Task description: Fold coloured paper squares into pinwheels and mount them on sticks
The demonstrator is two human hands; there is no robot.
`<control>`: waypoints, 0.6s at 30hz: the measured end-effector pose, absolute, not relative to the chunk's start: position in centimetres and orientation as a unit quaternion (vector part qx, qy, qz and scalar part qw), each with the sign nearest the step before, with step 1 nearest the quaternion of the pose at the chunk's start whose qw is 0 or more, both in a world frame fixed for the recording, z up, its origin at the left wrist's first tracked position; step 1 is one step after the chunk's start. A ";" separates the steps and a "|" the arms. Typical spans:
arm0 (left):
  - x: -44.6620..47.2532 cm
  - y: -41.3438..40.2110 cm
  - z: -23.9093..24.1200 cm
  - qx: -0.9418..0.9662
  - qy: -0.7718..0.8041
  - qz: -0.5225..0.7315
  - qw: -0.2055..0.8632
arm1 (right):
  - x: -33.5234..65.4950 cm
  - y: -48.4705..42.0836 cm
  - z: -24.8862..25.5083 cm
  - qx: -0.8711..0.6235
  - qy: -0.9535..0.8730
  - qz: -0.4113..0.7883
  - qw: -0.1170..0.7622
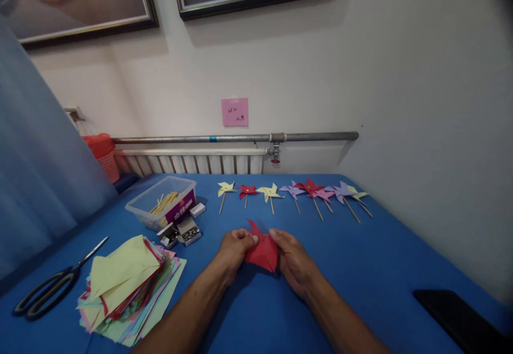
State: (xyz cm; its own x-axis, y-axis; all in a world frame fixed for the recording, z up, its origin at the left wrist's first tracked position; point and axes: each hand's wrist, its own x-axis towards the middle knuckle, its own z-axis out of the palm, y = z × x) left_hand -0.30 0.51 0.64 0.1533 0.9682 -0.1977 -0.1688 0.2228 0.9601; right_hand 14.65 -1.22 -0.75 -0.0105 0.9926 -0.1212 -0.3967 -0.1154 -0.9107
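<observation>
A red paper pinwheel piece (262, 253), partly folded with one point sticking up, is held between my two hands above the blue table. My left hand (237, 250) pinches its left side, thumb on top. On the opposite edge, my right hand (292, 258) grips the paper with thumb and fingers. The fingers behind the sheet are hidden. Beyond my hands lies a row of finished pinwheels on sticks, among them a yellow pinwheel (271, 191), a small red pinwheel (247, 190) and a purple pinwheel (343, 191).
Left of my arms lies a stack of coloured paper (128, 284), with black-handled scissors (60, 284) beside it. Behind stand a clear plastic box (140, 204) of wooden sticks and small open boxes of pins (189, 231). A black flat object (460, 316) lies at right.
</observation>
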 end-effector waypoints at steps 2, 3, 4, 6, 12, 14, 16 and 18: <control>-0.4 0.6 0.7 0.414 0.459 0.458 0.639 | 14.0 -1.8 -0.8 -0.372 -0.359 0.673 0.529; -0.4 0.6 0.7 0.411 0.457 0.460 0.641 | 13.7 -2.0 -0.9 -0.366 -0.367 0.682 0.516; -0.4 0.6 0.7 0.411 0.455 0.460 0.642 | 13.5 -2.2 -0.9 -0.373 -0.370 0.681 0.510; -0.4 0.6 0.6 0.413 0.452 0.460 0.643 | 13.1 -2.4 -1.1 -0.395 -0.365 0.664 0.519; -0.5 0.3 1.0 0.411 0.427 0.456 0.664 | 13.0 -2.1 -1.7 -0.399 -0.342 0.626 0.576; -0.5 0.2 1.2 0.407 0.420 0.463 0.666 | 13.1 -1.9 -1.9 -0.402 -0.339 0.622 0.580; -0.5 0.2 1.3 0.403 0.419 0.463 0.669 | 13.3 -1.6 -2.4 -0.408 -0.341 0.610 0.587; -0.5 0.2 1.2 0.406 0.422 0.458 0.669 | 13.4 -1.3 -2.8 -0.418 -0.349 0.597 0.590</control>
